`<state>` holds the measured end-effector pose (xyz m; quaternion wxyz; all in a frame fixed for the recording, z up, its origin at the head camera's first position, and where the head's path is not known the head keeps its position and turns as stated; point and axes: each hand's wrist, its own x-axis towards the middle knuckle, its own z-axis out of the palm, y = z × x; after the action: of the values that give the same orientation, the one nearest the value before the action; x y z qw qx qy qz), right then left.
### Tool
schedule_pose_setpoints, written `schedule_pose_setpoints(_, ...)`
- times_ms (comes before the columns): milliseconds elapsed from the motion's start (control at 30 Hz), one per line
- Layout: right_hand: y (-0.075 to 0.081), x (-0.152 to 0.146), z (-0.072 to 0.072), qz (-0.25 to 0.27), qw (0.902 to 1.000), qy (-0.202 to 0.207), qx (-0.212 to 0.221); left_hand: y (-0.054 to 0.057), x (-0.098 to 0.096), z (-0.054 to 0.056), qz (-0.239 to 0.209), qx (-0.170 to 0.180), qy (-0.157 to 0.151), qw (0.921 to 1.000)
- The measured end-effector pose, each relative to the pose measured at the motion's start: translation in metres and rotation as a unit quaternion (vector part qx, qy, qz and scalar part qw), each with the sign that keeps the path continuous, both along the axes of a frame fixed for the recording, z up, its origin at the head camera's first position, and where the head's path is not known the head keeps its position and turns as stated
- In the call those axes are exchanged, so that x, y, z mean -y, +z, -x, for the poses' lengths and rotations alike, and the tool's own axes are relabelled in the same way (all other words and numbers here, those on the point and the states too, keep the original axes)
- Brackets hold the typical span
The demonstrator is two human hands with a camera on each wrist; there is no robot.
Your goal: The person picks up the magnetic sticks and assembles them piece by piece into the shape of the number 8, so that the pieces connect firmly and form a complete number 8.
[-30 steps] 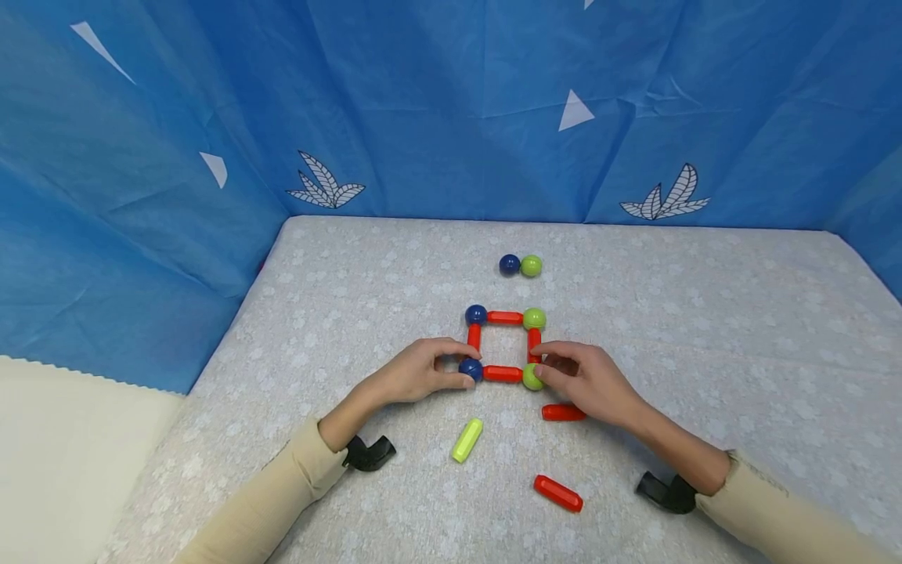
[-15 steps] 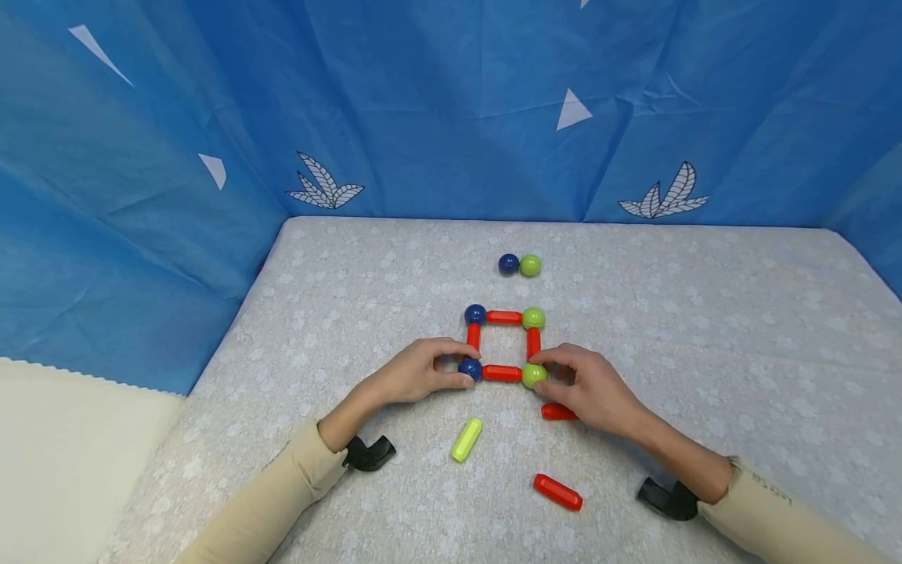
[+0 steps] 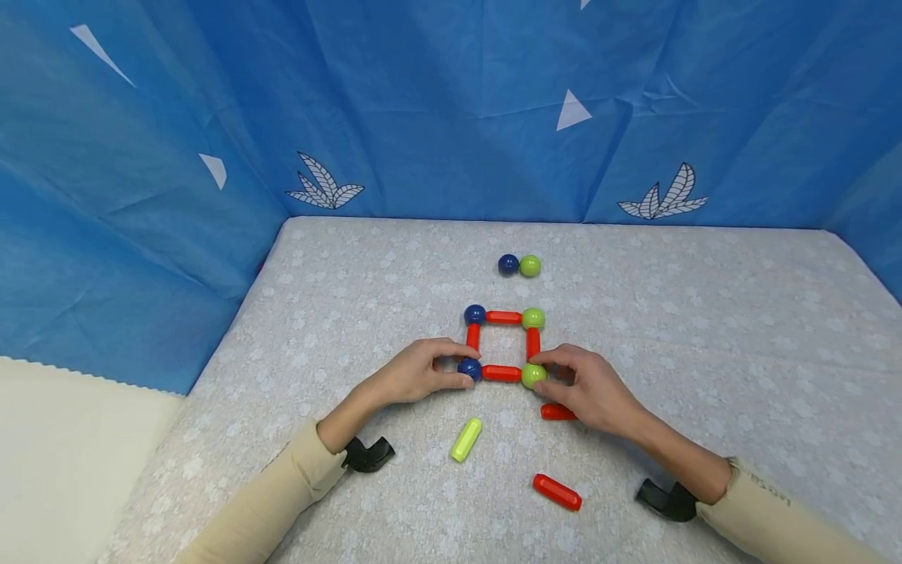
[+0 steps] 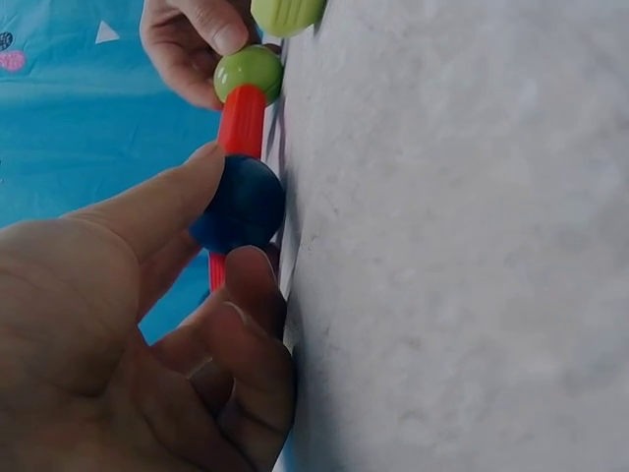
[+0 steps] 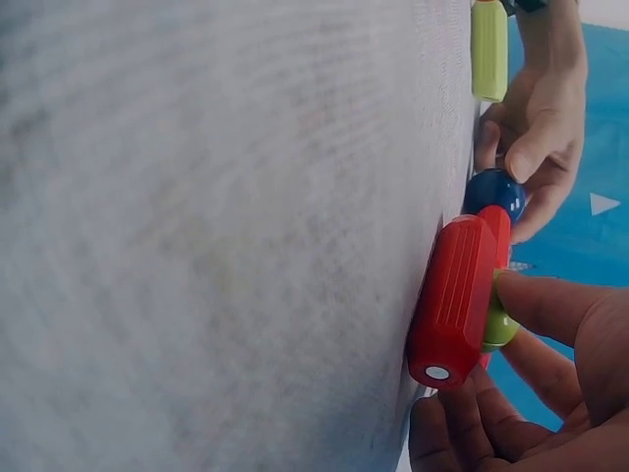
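Observation:
A square of red magnetic rods lies on the cloth, with balls at its corners. My left hand [image 3: 423, 371] pinches the near-left dark blue ball [image 3: 470, 370] between thumb and fingers. At the near-right corner my right hand [image 3: 590, 385] pinches a green ball [image 3: 533, 375]. Between these two balls runs a red rod [image 3: 502, 374]. The far corners are another blue ball [image 3: 475, 315] and another green ball [image 3: 533, 319], joined by a far red rod [image 3: 503, 317]. A loose red rod [image 5: 454, 305] lies just in front of the right hand, partly hidden by it in the head view.
A blue ball [image 3: 508, 265] and a green ball [image 3: 530, 265] sit side by side beyond the square. Nearer me lie a yellow-green rod [image 3: 467, 439] and a red rod [image 3: 557, 492]. A blue curtain [image 3: 451, 110] hangs behind the table's far edge.
The right hand's fingers have shifted slightly, the forefinger drawing back from the right-side red rod to the green ball. The left hand and the square stay almost still.

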<state>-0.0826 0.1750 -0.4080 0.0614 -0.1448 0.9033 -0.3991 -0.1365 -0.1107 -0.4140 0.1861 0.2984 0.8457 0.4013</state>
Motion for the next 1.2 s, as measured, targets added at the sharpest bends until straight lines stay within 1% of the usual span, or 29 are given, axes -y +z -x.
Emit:
schedule_pose_setpoints(200, -0.002, 0.0, 0.0, 0.002, 1.0, -0.001, -0.002, 0.004, 0.007, -0.008, 0.009, -0.004, -0.004, 0.9999)
schedule_pose_setpoints(333, -0.002, 0.0, 0.0, 0.002, 1.0, -0.004, -0.002, 0.007, 0.013, -0.02, 0.006, -0.013, -0.004, 0.9999)
schedule_pose_setpoints(400, -0.002, 0.0, 0.0, 0.003, 1.0, -0.004, -0.001, 0.01, 0.014, -0.028, 0.007, -0.012, -0.014, 0.9998)
schedule_pose_setpoints(500, -0.002, -0.001, 0.0, 0.002, 1.0, -0.003, -0.002, 0.013, 0.012, -0.039, 0.011, 0.004, -0.041, 0.9991)
schedule_pose_setpoints(600, -0.003, -0.002, 0.001, 0.003, 1.0, -0.002, -0.004, 0.014, 0.008, -0.046, 0.016, 0.024, -0.06, 0.9978)
schedule_pose_setpoints(700, -0.003, -0.001, 0.002, 0.005, 1.0, 0.0, 0.0, 0.011, 0.006, -0.049, 0.023, 0.044, -0.066, 0.9966)
schedule_pose_setpoints(800, -0.004, 0.001, 0.003, 0.004, 1.0, 0.004, 0.008, 0.007, 0.005, -0.051, 0.032, 0.052, -0.074, 0.9954)
schedule_pose_setpoints(933, -0.004, 0.001, 0.003, 0.001, 1.0, 0.002, 0.008, 0.006, 0.003, -0.053, 0.043, 0.032, -0.085, 0.9949)
schedule_pose_setpoints(1067, -0.004, 0.0, 0.002, 0.001, 1.0, -0.002, 0.002, 0.007, -0.001, -0.054, 0.054, 0.016, -0.081, 0.9951)
schedule_pose_setpoints(1133, -0.004, 0.0, 0.001, 0.003, 1.0, -0.003, 0.002, 0.008, -0.002, -0.055, 0.059, 0.017, -0.076, 0.9952)
schedule_pose_setpoints(1200, -0.005, -0.001, 0.001, 0.004, 1.0, -0.005, 0.003, 0.009, -0.003, -0.056, 0.059, 0.025, -0.071, 0.9954)
